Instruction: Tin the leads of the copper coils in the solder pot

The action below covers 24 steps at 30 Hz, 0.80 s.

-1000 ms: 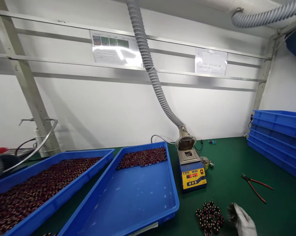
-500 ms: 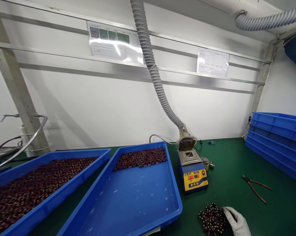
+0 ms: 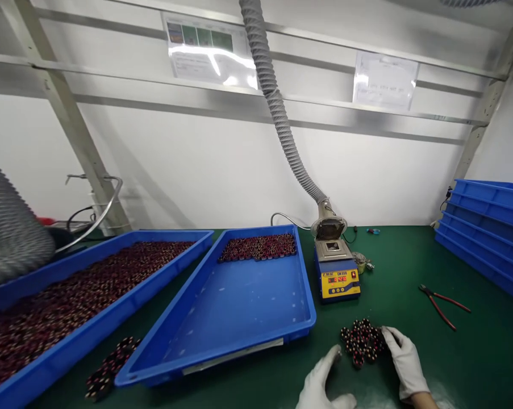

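grip of the white-gloved left hand (image 3: 318, 385) is wide and empty; the white-gloved right hand (image 3: 405, 363) has fingertips close together — any hold i cannot tell. on the green tabletop (image 3: 396, 301), a blue plastic tray (image 3: 243, 295) sits beside a yellow-fronted metal machine (image 3: 339, 285); small round black parts (image 3: 361, 339) lie heaped between the hands, probably for easy reach.

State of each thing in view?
Left white-gloved hand: open
Right white-gloved hand: at heap, grip unclear
Small black round parts: heaped loose
Blue-and-yellow heating unit: display lit
Red-handled metal pliers: handles spread
Middle blue plastic tray: filled far end only
Left blue tray: well filled
Right blue trays: stacked
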### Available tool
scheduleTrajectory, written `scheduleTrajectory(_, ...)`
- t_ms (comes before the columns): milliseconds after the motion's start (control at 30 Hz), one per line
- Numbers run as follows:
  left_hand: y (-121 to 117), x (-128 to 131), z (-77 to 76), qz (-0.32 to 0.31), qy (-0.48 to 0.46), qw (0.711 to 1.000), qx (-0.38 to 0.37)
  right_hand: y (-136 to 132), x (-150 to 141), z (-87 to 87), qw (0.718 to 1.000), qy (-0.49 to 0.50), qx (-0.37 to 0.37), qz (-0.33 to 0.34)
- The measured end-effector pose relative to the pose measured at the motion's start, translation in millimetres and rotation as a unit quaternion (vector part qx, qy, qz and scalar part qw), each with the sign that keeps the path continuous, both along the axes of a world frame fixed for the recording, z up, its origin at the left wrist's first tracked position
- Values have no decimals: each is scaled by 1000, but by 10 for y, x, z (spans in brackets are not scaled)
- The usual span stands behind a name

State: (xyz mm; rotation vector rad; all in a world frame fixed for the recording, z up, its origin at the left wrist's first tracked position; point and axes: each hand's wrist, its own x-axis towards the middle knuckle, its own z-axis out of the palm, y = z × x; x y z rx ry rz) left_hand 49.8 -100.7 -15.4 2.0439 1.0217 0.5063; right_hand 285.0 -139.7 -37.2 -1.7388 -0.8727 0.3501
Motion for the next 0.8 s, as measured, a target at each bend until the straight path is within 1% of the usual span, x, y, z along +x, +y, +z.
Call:
scheduleTrajectory(67, -16, 47, -5, 6, 29, 999, 18, -5, -30, 37, 1000, -21, -16, 5)
scheduleTrajectory(167, -33, 116, 50, -2, 65, 995, 71, 24, -69, 147, 997, -70, -43, 14)
scheduleTrajectory(267, -12, 192, 147, -6, 98, 986, 132, 143, -64, 380, 988, -137, -59, 27)
scheduleTrajectory(333, 24, 263, 201, -13, 126, 977, 169, 278, -43, 622, 981, -180, -53, 42)
scheduleTrajectory(400, 68, 352, 237, -19, 156, 966, 204, 432, -38, 925, 974, -211, -26, 83)
scheduleTrajectory(500, 139, 465, 287, -23, 201, 947, 249, 612, -109, 1426, 961, -228, 43, 151)
scheduleTrajectory(567, 207, 481, 355, -26, 220, 936, 273, 667, -201, 1714, 954, -203, 110, 192)
scheduleTrajectory(633, 299, 432, 487, -20, 226, 929, 294, 692, -300, 1906, 945, -85, 200, 243)
scheduleTrajectory(667, 353, 389, 582, -11, 219, 925, 310, 707, -345, 1961, 940, -31, 224, 256)
scheduleTrajectory(733, 461, 295, 825, 22, 183, 909, 374, 757, -426, 2003, 936, 38, 229, 266)
scheduleTrajectory(767, 512, 257, 964, 48, 135, 884, 444, 793, -463, 2001, 936, 55, 219, 270)
scheduleTrajectory(800, 560, 232, 1106, 73, 85, 847, 520, 832, -500, 1991, 934, 72, 212, 278)
